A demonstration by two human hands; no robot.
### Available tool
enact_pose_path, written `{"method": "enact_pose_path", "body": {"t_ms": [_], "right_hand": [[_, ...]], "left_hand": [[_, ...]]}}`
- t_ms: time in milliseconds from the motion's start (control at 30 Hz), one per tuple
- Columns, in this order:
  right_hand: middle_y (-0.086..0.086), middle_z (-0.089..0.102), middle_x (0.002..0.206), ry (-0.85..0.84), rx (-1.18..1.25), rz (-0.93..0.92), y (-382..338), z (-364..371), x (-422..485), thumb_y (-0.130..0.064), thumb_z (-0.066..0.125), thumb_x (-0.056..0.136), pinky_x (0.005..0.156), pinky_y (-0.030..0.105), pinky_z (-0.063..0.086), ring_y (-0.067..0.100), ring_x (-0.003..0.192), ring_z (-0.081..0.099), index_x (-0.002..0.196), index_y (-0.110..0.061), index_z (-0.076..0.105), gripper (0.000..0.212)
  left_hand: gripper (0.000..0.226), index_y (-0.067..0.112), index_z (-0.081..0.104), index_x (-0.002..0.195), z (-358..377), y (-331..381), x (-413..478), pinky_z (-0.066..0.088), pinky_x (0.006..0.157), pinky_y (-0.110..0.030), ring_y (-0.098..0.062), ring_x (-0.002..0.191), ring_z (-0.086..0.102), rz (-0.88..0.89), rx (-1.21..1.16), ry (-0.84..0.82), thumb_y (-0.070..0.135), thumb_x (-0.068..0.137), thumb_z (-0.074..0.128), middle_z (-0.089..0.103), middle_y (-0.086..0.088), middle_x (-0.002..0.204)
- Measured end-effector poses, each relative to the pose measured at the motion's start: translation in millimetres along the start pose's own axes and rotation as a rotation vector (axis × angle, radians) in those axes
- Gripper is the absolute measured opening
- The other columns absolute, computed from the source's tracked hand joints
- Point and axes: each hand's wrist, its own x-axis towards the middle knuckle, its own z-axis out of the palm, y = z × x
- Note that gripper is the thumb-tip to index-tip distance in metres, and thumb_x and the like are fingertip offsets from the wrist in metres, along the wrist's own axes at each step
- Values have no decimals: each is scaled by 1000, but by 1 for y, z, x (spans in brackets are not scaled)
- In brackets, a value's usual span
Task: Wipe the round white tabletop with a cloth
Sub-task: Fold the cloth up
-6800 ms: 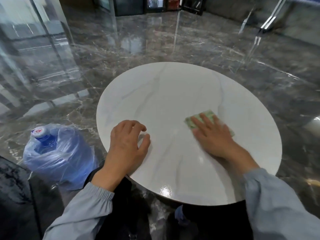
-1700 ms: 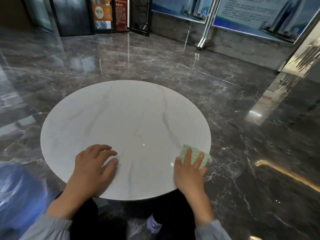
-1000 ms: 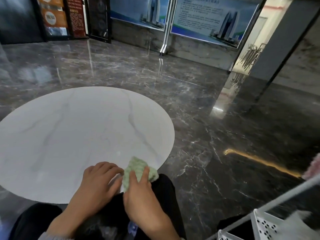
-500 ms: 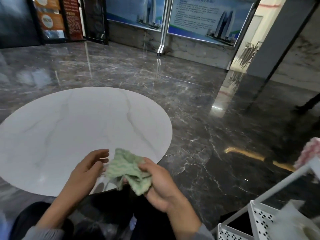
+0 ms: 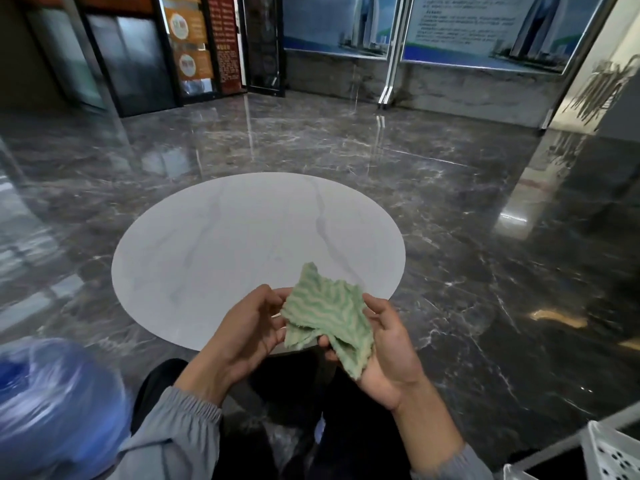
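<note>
Both grips, left hand (image 5: 249,327) and right hand (image 5: 388,351), now pinch the cloth (image 5: 329,313), lifted off the counter (image 5: 242,237) above its near rim, so wiping looks paused for refolding

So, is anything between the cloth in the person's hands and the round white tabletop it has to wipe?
Nothing visible does. The left hand and right hand hold the green wavy-striped cloth up by the near edge of the round white veined tabletop, with only air between them.
</note>
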Motion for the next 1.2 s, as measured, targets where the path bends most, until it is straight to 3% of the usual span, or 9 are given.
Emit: {"method": "enact_pose_path", "body": {"t_ms": [133, 233, 300, 467, 600, 733, 933, 1067, 1200], "right_hand": [[30, 57, 140, -38, -82, 9, 3, 0, -1, -42, 51, 99, 69, 36, 44, 31, 85, 61, 143, 0, 56, 61], [33, 49, 148, -65, -126, 17, 6, 1, 0, -39, 47, 103, 77, 38, 49, 36, 100, 60, 148, 2, 49, 61], [34, 44, 151, -88, -93, 13, 8, 1, 2, -34, 47, 105, 83, 42, 56, 39, 113, 63, 151, 5, 42, 60], [27, 43, 155, -56, -81, 44, 11, -1, 22, -42, 41, 110, 102, 54, 51, 41, 139, 48, 153, -2, 44, 59], [20, 47, 155, 86, -178, 50, 10, -9, 45, -47, 48, 108, 117, 52, 37, 35, 145, 43, 155, -11, 43, 59], [13, 61, 144, 172, -211, -69, 10, -15, 63, -37, 68, 100, 104, 45, 53, 31, 135, 57, 142, -24, 59, 45], [19, 48, 155, 265, -41, -52, -16, -23, 113, -51, 41, 108, 122, 57, 27, 36, 145, 44, 154, -11, 45, 61], [18, 66, 137, 451, -127, -65, -27, -49, 144, -47, 48, 104, 110, 66, 43, 38, 128, 62, 135, -11, 66, 51], [3, 75, 98, 610, -311, -123, -54, -39, 155, -44, 58, 94, 68, 34, 58, 16, 89, 72, 104, -16, 76, 35]], "left_hand": [[36, 7, 81, 108, -3, 3, -1, 61, 94, -40, -31, 106, 74, 45, 268, -11, 3, 89, 51, 78, -16, 116], [34, 10, 81, 111, -7, 8, 4, 55, 95, -41, -30, 105, 71, 16, 344, 34, 23, 81, 72, 75, -21, 122], [44, 6, 80, 109, -8, 12, 7, 55, 95, -46, -33, 104, 72, -20, 379, 35, 32, 74, 84, 74, -26, 117], [44, 11, 75, 91, 0, 24, 14, 55, 60, -26, -18, 75, 73, 37, 554, 154, 45, 70, 95, 77, -3, 84], [42, 10, 72, 93, 7, 33, 30, 54, 70, -37, -19, 73, 68, 116, 650, 209, 46, 80, 89, 71, -13, 82], [29, 20, 74, 86, 13, 58, 48, 50, 61, -28, -14, 68, 64, 174, 666, 201, 46, 83, 85, 71, -13, 81], [21, 22, 78, 91, -3, 88, 101, 51, 67, -35, -18, 71, 66, 171, 655, 170, 39, 84, 87, 65, -10, 81], [38, 25, 76, 111, -28, 94, 136, 51, 74, -50, -43, 90, 73, 48, 571, 191, 52, 85, 78, 75, -16, 105], [13, 25, 77, 105, -23, 102, 157, 57, 66, -28, -20, 78, 75, -91, 443, 190, 36, 97, 74, 80, -13, 94]]}}
